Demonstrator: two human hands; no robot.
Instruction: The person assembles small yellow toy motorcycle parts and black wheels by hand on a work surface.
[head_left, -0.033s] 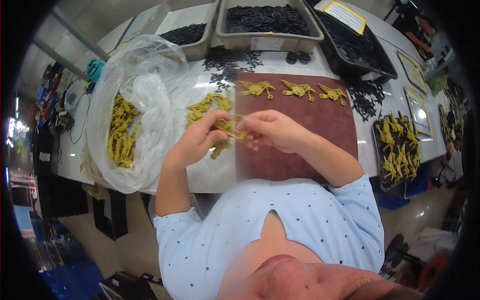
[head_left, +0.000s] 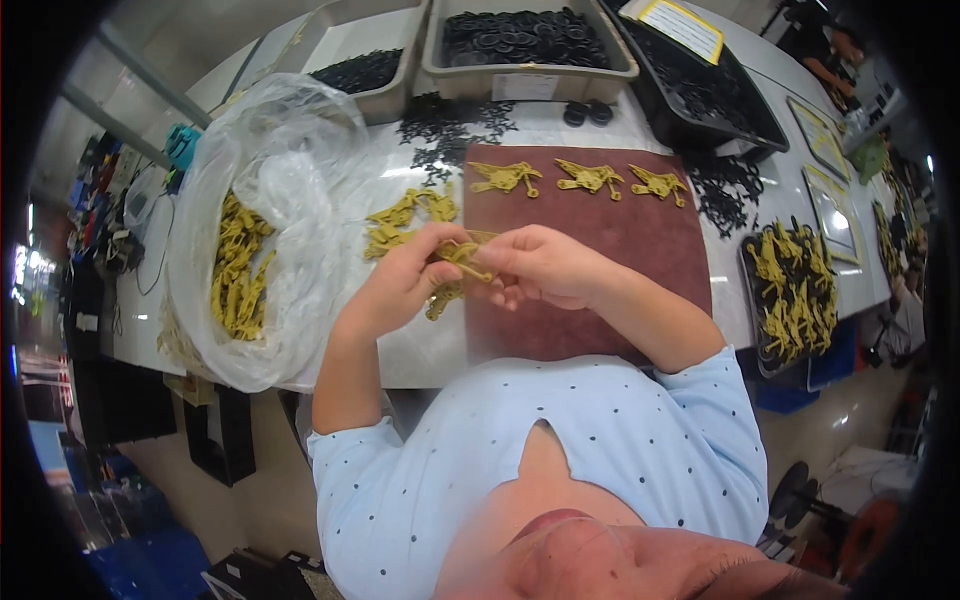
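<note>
Both hands meet over the left edge of a maroon mat [head_left: 600, 300]. In my left hand [head_left: 400, 285] is a yellow plastic piece [head_left: 462, 262], thin and branching like a small toy frame, pinched between thumb and fingers. The right hand [head_left: 545, 265] closes its thumb and fingertips on the same piece from the other side; its fingertips partly hide it. Just beyond my left hand lies a loose heap of yellow pieces [head_left: 410, 212]. Three similar yellow pieces, a left one [head_left: 505, 179], a middle one [head_left: 590, 178] and a right one [head_left: 658, 184], lie in a row along the mat's far edge.
To the left, a clear plastic bag [head_left: 305, 220] holds many yellow pieces. Grey bins [head_left: 540, 80] and a black bin [head_left: 740, 140] with black parts stand at the back. Small black parts [head_left: 455, 130] lie scattered before them. At right is a tray of yellow-and-black pieces [head_left: 795, 295].
My right fingers have come closer onto the yellow piece, which has turned slightly. The left hand keeps its grip, and the view has shifted a little.
</note>
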